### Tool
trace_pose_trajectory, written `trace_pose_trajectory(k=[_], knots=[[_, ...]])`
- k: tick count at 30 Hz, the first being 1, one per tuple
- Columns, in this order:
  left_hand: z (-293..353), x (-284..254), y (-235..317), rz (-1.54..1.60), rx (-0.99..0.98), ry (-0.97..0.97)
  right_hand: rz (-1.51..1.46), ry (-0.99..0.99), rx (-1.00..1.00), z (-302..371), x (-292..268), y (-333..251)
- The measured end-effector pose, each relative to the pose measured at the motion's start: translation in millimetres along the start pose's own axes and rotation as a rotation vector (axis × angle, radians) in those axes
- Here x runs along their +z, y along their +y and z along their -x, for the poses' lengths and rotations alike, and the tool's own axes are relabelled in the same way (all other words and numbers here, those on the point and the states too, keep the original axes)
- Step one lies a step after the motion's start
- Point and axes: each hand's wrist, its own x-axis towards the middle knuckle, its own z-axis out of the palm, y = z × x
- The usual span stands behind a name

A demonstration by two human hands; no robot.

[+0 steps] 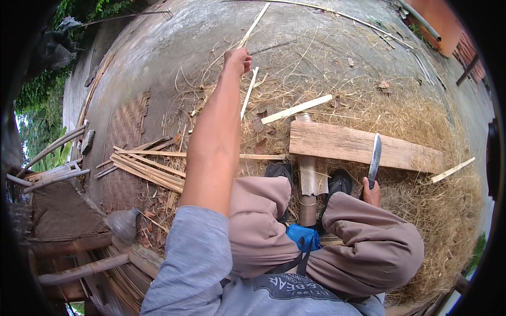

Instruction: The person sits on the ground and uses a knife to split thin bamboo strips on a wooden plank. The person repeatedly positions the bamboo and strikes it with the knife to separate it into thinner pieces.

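My left arm stretches far forward and my left hand [238, 59] is closed around a long thin bamboo strip [254, 25] that runs away over the concrete ground. Beside my right knee, my right hand [371, 193] grips the handle of a big knife [375, 155], blade pointing up over a wooden plank [358, 146]. A bamboo tube [307, 181] lies between my feet, under the plank's left end. A second pale strip [247, 95] lies just right of my left forearm.
Dry shavings and fibres cover the ground around me. A bundle of split bamboo strips [147, 166] lies at left beside a woven mat [124, 131]. Loose pale slats [297, 109] [452, 170] lie about. Bamboo poles and a wooden frame [63, 174] stand at far left.
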Motion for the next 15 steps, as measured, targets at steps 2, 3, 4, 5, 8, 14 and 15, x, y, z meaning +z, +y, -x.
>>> trace_pose_trajectory(k=[2, 3, 4, 5, 8, 14, 15], knots=[[7, 5, 0, -0.504, 0.169, 0.029, -0.145, -0.011, 0.216, 4, 2, -10], [10, -6, 1, -0.86, 0.341, 0.011, 0.016, -0.067, 0.051, 6, 5, -15], [19, -8, 3, -1.109, 0.489, -0.114, 0.103, -0.12, -0.069, 10, 0, -20], [31, -6, 7, -1.339, 0.662, -0.261, 0.129, -0.051, -0.238, 10, 1, -15], [45, 7, -1, -1.582, 0.718, -0.609, -0.266, -0.019, 0.229, 5, 8, -30], [176, 40, -134, -1.166, 0.88, -1.022, -0.051, -0.21, -0.134, 19, -3, -33], [191, 35, -157, -1.137, 0.759, -1.123, 0.047, -0.257, -0.268, 24, -5, -34]])
